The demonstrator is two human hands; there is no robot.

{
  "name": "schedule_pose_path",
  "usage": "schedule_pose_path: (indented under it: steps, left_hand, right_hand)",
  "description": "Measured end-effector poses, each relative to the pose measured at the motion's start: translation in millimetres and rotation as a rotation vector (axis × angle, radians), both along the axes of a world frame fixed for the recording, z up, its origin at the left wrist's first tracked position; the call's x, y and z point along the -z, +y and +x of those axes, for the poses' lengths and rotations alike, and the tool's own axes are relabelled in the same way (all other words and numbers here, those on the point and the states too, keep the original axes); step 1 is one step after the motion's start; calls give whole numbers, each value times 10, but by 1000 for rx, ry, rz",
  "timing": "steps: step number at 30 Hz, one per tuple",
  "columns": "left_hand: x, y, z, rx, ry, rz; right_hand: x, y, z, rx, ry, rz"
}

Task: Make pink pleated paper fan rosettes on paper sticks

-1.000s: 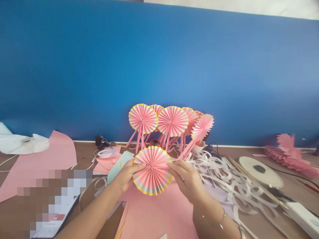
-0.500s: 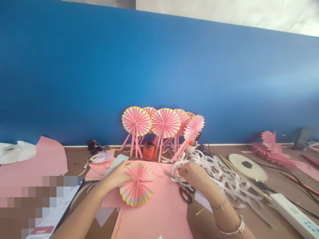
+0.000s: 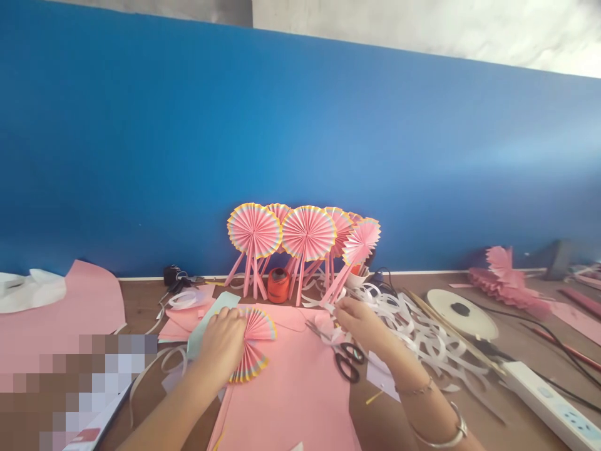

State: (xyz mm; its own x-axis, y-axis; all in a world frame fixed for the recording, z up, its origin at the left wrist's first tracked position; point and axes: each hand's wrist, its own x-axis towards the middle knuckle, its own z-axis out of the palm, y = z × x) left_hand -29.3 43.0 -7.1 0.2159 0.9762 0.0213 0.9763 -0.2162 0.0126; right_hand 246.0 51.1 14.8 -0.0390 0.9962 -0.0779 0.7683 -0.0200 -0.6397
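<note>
Several pink pleated-paper discs (image 3: 308, 233) stand closed beyond my left hand (image 3: 223, 338), which grasps one unclosed disc (image 3: 259, 326); I cannot tell my right hand's (image 3: 360, 321) grip.

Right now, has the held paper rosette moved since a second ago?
Yes. Against the leftmost standing rosette, the held rosette has moved left in view, now almost directly below it, in the left hand.
</note>
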Motion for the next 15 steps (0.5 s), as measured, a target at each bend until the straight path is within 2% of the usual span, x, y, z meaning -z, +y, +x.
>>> schedule_pose_path:
  steps: [3,8,10,12,15]
  left_hand:
    - [-32,-33,86,44,-149,55]
    - [-74,-193,294,224,-796,141]
    - [-68,-266,369,255,-927,139]
    - [-42,-323,418,291,-968,115]
    - [15,-373,447,330,-944,79]
  right_hand:
    - [-73,-60,-82,-13,172,28]
    - [-134,-192,-263,-169,546,39]
    - [-103,-238,-343,-230,545,19]
    - [-54,-281,-428,-269,475,44]
    - [18,-334,-540,-287,309,195]
